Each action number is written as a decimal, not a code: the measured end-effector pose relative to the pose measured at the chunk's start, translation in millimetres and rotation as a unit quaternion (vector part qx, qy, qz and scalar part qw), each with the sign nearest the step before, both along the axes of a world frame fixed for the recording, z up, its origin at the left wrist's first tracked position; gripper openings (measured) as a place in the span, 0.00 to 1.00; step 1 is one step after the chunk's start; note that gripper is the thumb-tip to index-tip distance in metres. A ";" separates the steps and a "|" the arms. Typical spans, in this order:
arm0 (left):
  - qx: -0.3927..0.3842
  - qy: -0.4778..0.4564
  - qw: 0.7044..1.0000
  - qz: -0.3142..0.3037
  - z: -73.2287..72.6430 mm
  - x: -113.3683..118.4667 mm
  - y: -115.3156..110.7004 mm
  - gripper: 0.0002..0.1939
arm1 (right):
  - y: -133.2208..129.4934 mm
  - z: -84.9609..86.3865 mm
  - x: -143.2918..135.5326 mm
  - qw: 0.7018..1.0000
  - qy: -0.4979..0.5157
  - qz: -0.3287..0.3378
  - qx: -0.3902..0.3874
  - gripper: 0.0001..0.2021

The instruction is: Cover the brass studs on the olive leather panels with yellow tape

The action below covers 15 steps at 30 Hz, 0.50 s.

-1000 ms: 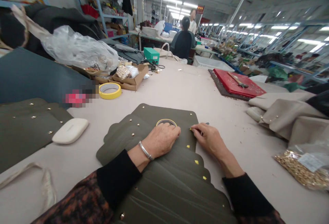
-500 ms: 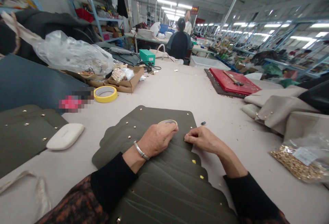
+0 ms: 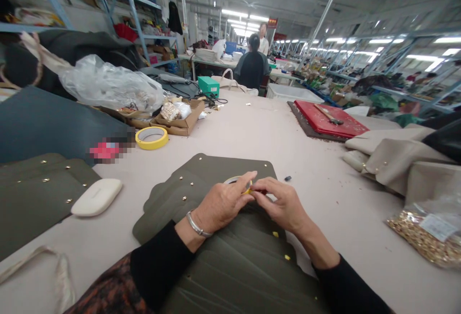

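Note:
Over a spread of overlapping dark olive leather-like panels (image 3: 219,263), my left hand (image 3: 223,206) is closed around a roll of yellow tape (image 3: 232,179), mostly hidden by the fingers. Meeting it from the right, my right hand (image 3: 284,204) pinches at the roll's edge, where a bit of yellow tape shows between the fingertips. Gold-coloured studs (image 3: 184,198) dot the panels. Small yellow tape pieces (image 3: 287,257) stick along their right edge. A little dark object (image 3: 287,178) lies just beyond my right hand.
Left are another yellow tape roll (image 3: 151,144), a white rounded case (image 3: 97,198), more studded panels (image 3: 43,189) and a cardboard box (image 3: 185,122). Right are a hammer (image 3: 328,114) on a red board (image 3: 306,121) and a bag of gold hardware (image 3: 425,242). A person (image 3: 252,66) sits ahead.
My right hand has moved left from the panels' edge to the tape roll. Both hands now meet at the roll, and the view has shifted slightly.

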<state>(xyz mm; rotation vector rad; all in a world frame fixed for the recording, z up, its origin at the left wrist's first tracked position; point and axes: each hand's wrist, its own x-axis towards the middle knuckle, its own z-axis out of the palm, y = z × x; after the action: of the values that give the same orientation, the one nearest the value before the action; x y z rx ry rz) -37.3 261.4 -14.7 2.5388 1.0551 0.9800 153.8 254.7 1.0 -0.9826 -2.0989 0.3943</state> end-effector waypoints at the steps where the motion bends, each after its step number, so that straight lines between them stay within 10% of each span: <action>1: 0.001 0.002 1.000 0.000 -0.5 0.0 0.0 0.25 | -0.4 -1.5 -1.0 1.000 -0.010 0.002 0.019 0.06; 10: -0.053 -0.008 0.998 -0.013 11.2 2.6 -3.4 0.07 | -2.5 -8.3 -4.6 0.982 -0.062 -0.067 0.167 0.06; 15: 0.020 0.032 0.999 0.038 7.8 4.1 -4.3 0.09 | -9.3 -0.4 -11.8 0.992 0.001 -0.123 0.006 0.06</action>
<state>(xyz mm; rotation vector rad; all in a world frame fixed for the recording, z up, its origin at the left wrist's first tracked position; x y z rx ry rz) -33.2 257.1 -7.0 2.5958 1.1694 0.9551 141.9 245.4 0.6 -1.2154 -1.9463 0.2557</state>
